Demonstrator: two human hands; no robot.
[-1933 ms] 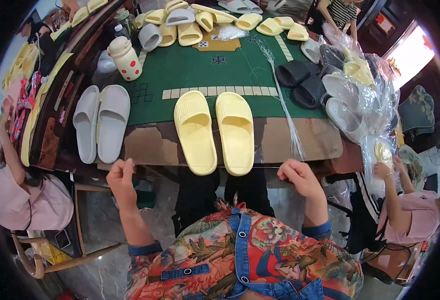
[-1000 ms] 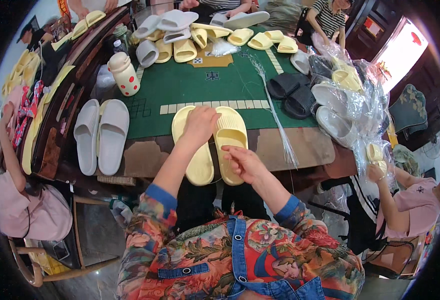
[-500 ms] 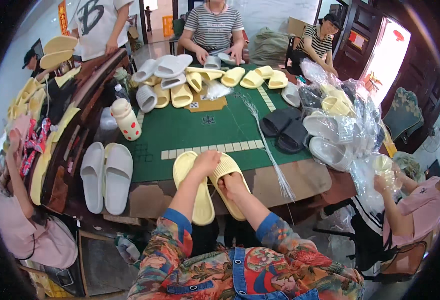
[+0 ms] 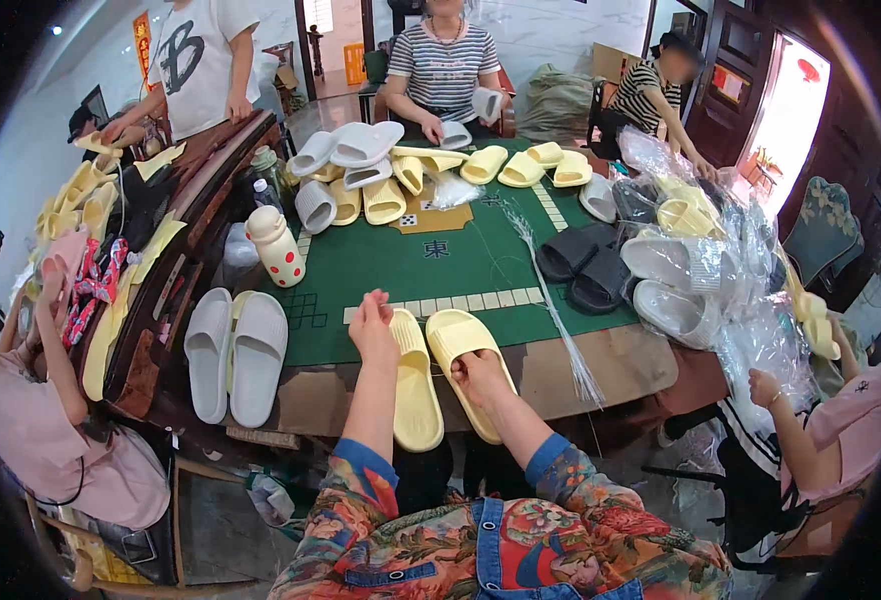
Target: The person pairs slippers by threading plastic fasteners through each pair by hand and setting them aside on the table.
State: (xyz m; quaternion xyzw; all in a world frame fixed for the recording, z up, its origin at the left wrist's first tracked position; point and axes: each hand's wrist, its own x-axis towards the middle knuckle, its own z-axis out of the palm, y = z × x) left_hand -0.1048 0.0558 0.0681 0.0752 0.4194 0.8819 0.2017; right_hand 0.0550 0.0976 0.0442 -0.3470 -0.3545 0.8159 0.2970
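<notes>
Left hand [image 4: 373, 327] beside left yellow slipper [image 4: 419, 395], fingers loosely curled, seemingly parted; right hand [image 4: 481, 376] inside right yellow slipper [image 4: 458, 338], fingers too hidden to tell.

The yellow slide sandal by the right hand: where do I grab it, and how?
Probably by the strap of that yellow slide sandal, coming from its heel end: the strap arches up, and its opening faces that way, so fingers could slip under with a thumb on top. The right hand is at that opening.
</notes>
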